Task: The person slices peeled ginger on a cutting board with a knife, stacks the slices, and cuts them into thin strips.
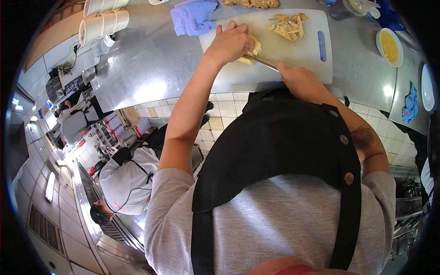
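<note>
We are standing at the steel counter [151, 55] and looking down over our apron [275, 151] at the white board [302, 50]. On the board we are cutting a pale piece of food [253, 47]; what food it is we cannot tell for sure. Our left hand [231, 42] is pressing down on this piece, with the fingers curled together over it. Our right hand [300, 80] is closing around the handle of the knife [262, 61], and the blade is lying against the piece just under the left hand.

A part of the work seems done: a small heap of cut strips [288, 26] is lying at the far side of the board, well apart from the hands. The piece under the hand is not yet fully cut, we judge. More uncut pieces [252, 3] are waiting beyond the board, beside a blue cloth [195, 16].
</note>
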Available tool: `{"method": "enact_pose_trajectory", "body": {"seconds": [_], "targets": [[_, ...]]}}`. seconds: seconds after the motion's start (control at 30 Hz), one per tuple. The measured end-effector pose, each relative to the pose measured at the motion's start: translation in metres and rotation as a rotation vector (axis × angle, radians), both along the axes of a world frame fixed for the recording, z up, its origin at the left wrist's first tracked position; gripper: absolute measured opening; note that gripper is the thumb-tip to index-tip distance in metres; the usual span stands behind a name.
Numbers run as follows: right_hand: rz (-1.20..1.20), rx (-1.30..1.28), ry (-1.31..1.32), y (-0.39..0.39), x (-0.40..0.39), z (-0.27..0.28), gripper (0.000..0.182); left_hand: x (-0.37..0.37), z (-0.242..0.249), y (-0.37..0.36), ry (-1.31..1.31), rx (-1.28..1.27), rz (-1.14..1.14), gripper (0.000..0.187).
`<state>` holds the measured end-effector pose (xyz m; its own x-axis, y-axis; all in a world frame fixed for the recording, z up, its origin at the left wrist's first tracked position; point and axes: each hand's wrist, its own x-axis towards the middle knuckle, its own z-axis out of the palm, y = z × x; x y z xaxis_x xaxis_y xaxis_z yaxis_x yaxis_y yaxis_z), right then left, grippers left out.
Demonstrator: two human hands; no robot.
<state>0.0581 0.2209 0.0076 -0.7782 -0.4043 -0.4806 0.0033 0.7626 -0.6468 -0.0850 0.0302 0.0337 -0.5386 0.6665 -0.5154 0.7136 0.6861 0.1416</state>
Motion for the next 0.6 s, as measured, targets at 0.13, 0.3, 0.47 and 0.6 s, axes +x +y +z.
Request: {"method": "enact_pose_trajectory", "body": {"seconds": [0.13, 0.3, 0.47, 0.6], "targets": [[-0.009, -0.003, 0.002, 0.001, -0.001, 0.000, 0.019, -0.004, -0.003, 0.001, 0.023, 0.038, -0.031, 0.007], [-0.003, 0.018, 0.002, -0.001, -0.003, 0.000, 0.019, -0.008, -0.025, -0.004, 0.130, 0.174, -0.098, 0.005], [0.004, 0.021, 0.013, 0.001, -0.004, -0.001, 0.019, -0.006, -0.023, -0.002, 0.196, 0.221, -0.055, 0.006], [-0.042, -0.046, 0.056, 0.002, -0.002, -0.007, 0.018, -0.002, -0.029, -0.008, 0.152, 0.215, 0.048, 0.006]]}}
